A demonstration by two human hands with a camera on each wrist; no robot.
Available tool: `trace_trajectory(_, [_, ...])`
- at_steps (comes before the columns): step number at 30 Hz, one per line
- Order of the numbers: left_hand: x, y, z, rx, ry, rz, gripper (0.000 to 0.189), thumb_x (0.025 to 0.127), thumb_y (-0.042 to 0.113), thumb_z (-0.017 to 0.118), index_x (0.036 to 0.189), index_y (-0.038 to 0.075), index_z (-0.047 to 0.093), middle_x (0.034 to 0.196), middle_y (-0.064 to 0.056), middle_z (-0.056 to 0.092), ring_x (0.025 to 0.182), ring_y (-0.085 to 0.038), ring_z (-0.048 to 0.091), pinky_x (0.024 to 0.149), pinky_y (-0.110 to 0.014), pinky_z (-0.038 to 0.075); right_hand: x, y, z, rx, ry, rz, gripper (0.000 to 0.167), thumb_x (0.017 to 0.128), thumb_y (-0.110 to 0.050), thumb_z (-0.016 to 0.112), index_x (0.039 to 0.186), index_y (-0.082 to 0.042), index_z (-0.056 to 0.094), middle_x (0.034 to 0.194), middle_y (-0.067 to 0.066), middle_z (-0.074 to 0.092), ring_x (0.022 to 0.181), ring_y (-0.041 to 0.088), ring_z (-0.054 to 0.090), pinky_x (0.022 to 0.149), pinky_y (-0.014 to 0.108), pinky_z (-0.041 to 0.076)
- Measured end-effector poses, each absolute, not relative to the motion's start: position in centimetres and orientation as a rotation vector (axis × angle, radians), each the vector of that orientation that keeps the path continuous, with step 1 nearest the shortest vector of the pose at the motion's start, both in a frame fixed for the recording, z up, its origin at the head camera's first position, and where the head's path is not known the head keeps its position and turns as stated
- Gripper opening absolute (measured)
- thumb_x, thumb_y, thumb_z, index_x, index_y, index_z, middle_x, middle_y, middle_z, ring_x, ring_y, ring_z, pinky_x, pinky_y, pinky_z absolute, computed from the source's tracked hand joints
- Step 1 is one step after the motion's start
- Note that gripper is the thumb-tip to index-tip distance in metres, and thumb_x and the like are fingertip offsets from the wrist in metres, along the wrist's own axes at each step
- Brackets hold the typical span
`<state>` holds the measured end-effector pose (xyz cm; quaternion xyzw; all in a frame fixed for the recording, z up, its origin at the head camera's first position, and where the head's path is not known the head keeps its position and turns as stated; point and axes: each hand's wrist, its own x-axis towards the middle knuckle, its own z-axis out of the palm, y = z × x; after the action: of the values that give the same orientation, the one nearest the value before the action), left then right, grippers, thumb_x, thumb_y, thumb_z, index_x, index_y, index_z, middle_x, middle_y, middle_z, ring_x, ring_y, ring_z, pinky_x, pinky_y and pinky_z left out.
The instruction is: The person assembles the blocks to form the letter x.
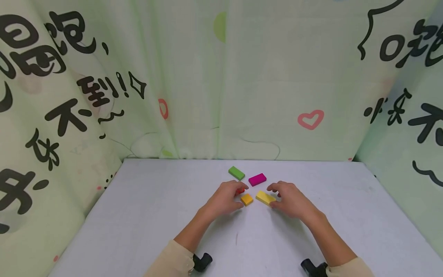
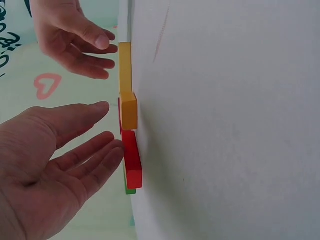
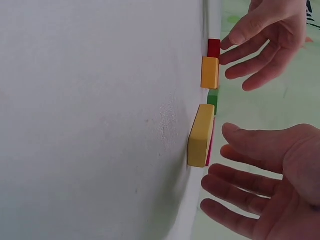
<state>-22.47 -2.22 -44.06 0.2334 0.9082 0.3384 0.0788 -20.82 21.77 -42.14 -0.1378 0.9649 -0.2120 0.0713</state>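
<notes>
Between spread hands [image 1: 226, 198] [image 1: 292, 201] | yellow block [image 1: 264, 197]: flat, oblong | orange block [image 1: 247, 199]: short, squarish

Head view: from high up, wide, forward-down over tabletop [image 1: 155, 215]. Wrist views: close in, low, rolled sideways, facing forward across it. Both share orange block [image 2: 129, 111]; edge-on, depth's hard to judge.

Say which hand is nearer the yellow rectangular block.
Right. The right hand is at the right end of the yellow rectangular block; the left hand is farther left, beyond the small orange squarish block.
</notes>
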Motion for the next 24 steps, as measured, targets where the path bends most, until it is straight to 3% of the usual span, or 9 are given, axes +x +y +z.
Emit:
trace_trajectory(12, [-23.4, -1.0, -44.5, 0.736, 2.681, 0.976, 0.043, 0.091, 0.009, 0.080, 0.133, 0.010, 0.069, 0.122, -0.003, 0.071, 0.112, -0.019, 0.066, 0.094, -0.023, 0.057, -21.5, 21.3, -42.6, -0.428, 2.863, -0.667, 0.044, 0.085, -0.010, 0.084, 0.126, -0.001, 0.070, 0.116, 0.012, 0.071, 0.099, 0.024, 0.066, 0.088, 0.044, 0.061])
trace_trajectory(24, [-24.1, -0.4, -45.0, 0.798, 2.698, 0.889, 0.038, 0.088, 0.008, 0.082, 0.126, 0.009, 0.073, 0.110, -0.002, 0.071, 0.097, -0.013, 0.062, 0.088, -0.019, 0.055, -21.8, 21.1, -43.2, -0.452, 2.868, -0.651, 0.043, 0.085, -0.006, 0.084, 0.125, 0.002, 0.071, 0.105, 0.008, 0.071, 0.095, 0.021, 0.065, 0.086, 0.040, 0.061])
